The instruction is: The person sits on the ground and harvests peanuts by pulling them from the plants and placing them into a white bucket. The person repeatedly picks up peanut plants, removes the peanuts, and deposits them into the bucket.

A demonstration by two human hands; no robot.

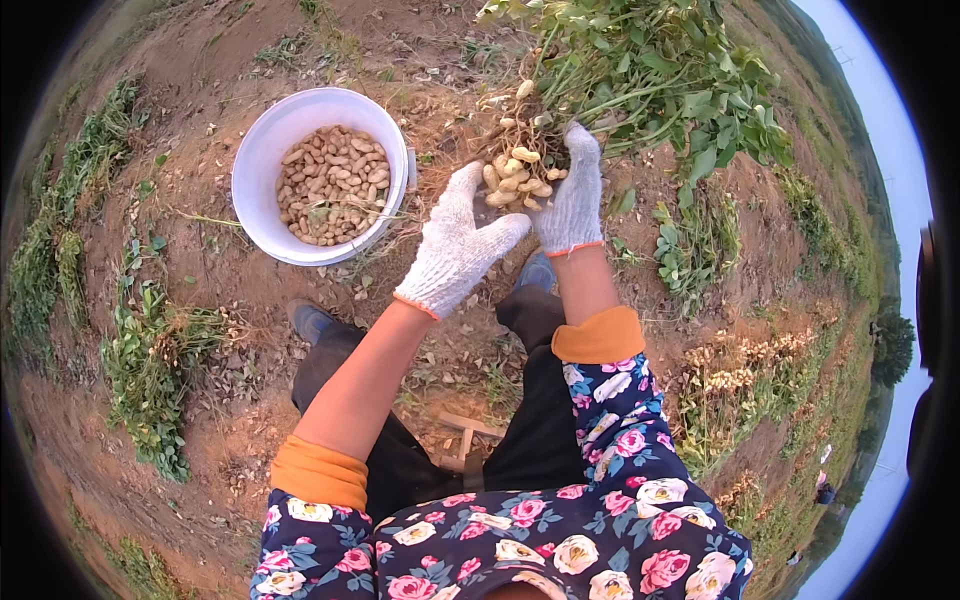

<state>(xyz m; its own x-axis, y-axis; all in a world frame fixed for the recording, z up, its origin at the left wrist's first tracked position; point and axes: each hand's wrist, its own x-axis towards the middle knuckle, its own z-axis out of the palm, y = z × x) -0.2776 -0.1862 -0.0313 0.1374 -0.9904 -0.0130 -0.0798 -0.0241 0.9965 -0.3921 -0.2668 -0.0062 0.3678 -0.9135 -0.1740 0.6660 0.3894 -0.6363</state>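
Observation:
My right hand, in a pale knitted work glove with an orange cuff edge, grips an uprooted peanut plant near its root end. Green leafy stems spread from it towards the upper right. A cluster of peanut pods hangs from the roots between my two hands. My left hand, gloved likewise, is open beside this cluster, thumb and fingers spread apart; whether it touches the pods is hard to tell. Left of it stands a white plastic bucket, partly filled with loose peanuts in their shells.
Pulled peanut plants lie on the soil at left and at right. More plants with exposed pods form a row at right. My shoes flank the ground before me, and a small wooden frame shows between my legs.

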